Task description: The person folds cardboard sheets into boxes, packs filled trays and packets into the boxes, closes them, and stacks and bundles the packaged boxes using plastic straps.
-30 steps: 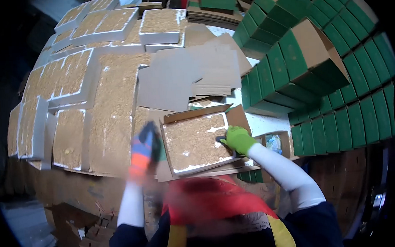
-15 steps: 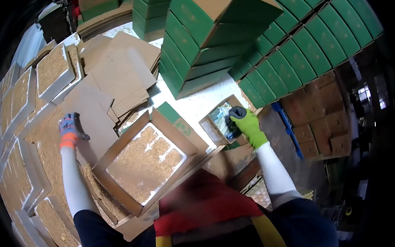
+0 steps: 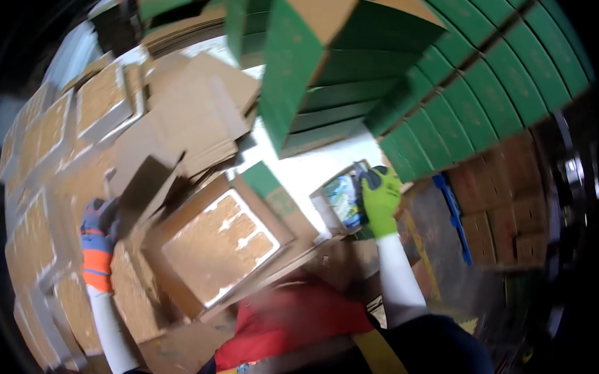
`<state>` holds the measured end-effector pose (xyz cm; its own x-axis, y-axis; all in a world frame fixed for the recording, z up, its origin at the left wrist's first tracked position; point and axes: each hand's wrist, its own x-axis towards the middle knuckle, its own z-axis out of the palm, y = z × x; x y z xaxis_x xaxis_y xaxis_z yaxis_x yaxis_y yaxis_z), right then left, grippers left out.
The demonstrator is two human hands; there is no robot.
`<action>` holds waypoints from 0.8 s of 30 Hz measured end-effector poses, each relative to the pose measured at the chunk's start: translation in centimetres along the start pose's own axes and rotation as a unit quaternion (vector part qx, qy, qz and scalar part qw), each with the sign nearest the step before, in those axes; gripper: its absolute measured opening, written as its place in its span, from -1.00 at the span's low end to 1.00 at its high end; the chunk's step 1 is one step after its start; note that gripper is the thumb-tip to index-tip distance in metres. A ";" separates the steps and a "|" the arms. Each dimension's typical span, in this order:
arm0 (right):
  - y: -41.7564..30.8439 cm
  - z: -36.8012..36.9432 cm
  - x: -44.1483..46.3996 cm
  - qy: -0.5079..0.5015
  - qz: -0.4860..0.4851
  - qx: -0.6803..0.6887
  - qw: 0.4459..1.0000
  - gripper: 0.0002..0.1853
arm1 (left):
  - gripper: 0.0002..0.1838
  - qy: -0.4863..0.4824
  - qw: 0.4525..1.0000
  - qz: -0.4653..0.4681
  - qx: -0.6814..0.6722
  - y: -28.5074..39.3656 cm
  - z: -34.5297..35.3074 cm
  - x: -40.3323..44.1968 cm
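Note:
My left hand point(image 3: 98, 227), in a grey and orange glove, is closed on the near left edge of a brown cardboard sheet point(image 3: 147, 191), which tilts up. To its right stands an open cardboard box point(image 3: 175, 280). Inside lies a white-edged slab with a tan, crumbly-looking top point(image 3: 214, 243). My right hand point(image 3: 381, 194), in a lime and black glove, has its fingers curled at the right side of a small carton point(image 3: 323, 211). Shiny blue and green packets point(image 3: 343, 199) lie in this carton. What those fingers grip, if anything, is hidden.
Several similar slabs point(image 3: 102, 99) are stacked at the left. More flat cardboard point(image 3: 192, 118) lies on the white table point(image 3: 305, 166). Green boxes point(image 3: 347, 67) stand in tall stacks behind and to the right. Brown cartons point(image 3: 496, 202) sit beyond a blue edge point(image 3: 456, 222).
My left hand has come nearer and taken hold of the cardboard sheet, lifting it into a tilt. My right hand has shifted from over the packets to the carton's right side.

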<state>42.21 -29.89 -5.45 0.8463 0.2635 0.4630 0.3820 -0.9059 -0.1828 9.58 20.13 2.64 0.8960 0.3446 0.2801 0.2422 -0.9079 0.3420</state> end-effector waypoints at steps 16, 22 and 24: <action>-13.2 -3.6 -1.4 -0.239 -0.141 0.465 0.841 -0.75 | -0.74 -0.172 0.980 0.081 -0.062 17.7 8.4 -9.2; -14.8 1.2 -0.1 -0.438 -0.110 0.574 0.683 -0.66 | -0.63 0.256 0.789 -0.370 -0.419 11.8 4.6 -18.0; -17.6 3.6 -3.7 -0.272 -0.431 0.378 0.773 -0.59 | -0.49 0.160 0.885 -0.271 -0.344 12.1 9.0 -16.4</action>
<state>33.66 -13.77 -7.06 0.1095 0.9477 0.2999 0.8249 0.0817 -0.5593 1.21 1.38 -5.89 0.5402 0.8344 0.1094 0.2215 -0.2664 0.9380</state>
